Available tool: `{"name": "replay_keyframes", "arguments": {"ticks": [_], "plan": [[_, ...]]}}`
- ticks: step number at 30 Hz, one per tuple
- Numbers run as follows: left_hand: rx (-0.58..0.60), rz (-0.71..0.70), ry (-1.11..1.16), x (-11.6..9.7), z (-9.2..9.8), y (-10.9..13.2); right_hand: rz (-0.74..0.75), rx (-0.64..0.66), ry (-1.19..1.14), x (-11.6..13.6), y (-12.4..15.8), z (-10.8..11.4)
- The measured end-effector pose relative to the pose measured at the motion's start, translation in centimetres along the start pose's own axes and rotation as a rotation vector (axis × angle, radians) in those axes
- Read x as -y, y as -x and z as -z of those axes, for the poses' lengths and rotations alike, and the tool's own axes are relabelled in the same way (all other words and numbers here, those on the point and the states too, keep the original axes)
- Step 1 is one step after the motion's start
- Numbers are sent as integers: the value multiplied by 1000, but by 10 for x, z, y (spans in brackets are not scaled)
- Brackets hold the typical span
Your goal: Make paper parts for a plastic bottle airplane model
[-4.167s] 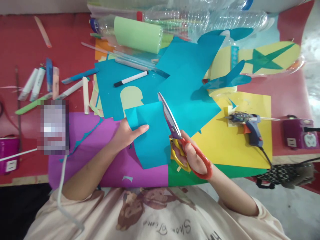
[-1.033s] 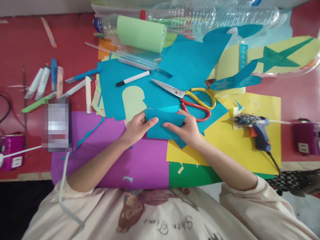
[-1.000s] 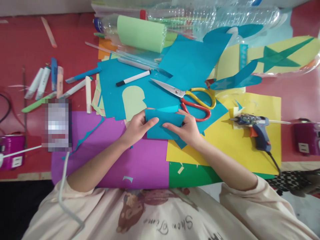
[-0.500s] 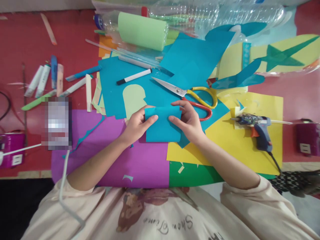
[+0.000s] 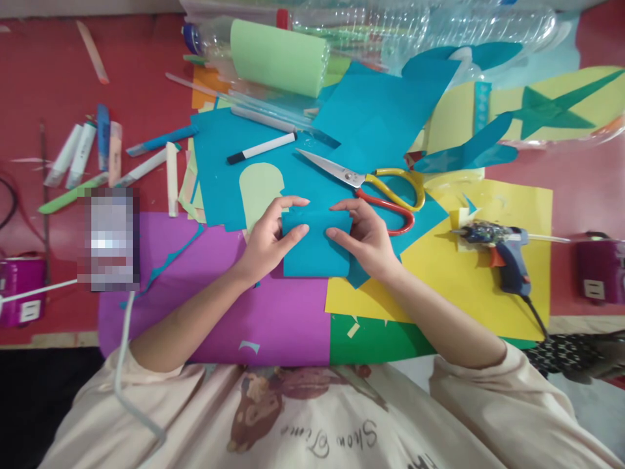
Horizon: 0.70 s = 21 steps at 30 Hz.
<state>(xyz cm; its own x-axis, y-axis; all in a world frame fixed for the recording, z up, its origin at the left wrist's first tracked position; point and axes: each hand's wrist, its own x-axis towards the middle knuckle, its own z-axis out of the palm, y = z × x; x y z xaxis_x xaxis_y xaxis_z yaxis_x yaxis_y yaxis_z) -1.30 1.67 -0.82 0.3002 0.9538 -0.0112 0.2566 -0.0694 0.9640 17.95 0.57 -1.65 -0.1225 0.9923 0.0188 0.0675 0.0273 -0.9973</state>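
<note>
A small folded piece of teal paper [image 5: 316, 251] lies at the middle of the table, over the purple sheet [image 5: 219, 306] and the yellow sheet [image 5: 463, 286]. My left hand [image 5: 271, 238] pinches its upper left corner between thumb and forefinger. My right hand [image 5: 366, 238] pinches its upper right corner the same way. Just beyond my right hand lie the scissors [image 5: 371, 185] with yellow and red handles, on a large teal sheet [image 5: 224, 189] that has a rounded shape cut out of it.
A black-capped marker [image 5: 261, 148] lies on the teal sheet. A blue glue gun [image 5: 498, 244] rests on the yellow sheet at right. Pens and glue sticks [image 5: 88, 153] are scattered at left. Plastic bottles [image 5: 390, 29], a green roll [image 5: 278, 57] and a star-decorated piece [image 5: 537, 111] crowd the far side.
Four seconds ago my right hand held the scissors by the teal piece; they now lie on the table. Both hands have folded the piece and shifted their pinch along its top edge.
</note>
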Motion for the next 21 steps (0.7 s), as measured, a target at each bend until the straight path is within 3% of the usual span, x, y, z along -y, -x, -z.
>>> {"name": "replay_keyframes", "arguments": {"ticks": [5, 21], "plan": [[-21, -61, -92, -3, 1, 0, -19, 4, 6, 2, 0, 0], [-28, -35, -78, -3, 1, -1, -101, -2, -87, 9, -3, -1]]}}
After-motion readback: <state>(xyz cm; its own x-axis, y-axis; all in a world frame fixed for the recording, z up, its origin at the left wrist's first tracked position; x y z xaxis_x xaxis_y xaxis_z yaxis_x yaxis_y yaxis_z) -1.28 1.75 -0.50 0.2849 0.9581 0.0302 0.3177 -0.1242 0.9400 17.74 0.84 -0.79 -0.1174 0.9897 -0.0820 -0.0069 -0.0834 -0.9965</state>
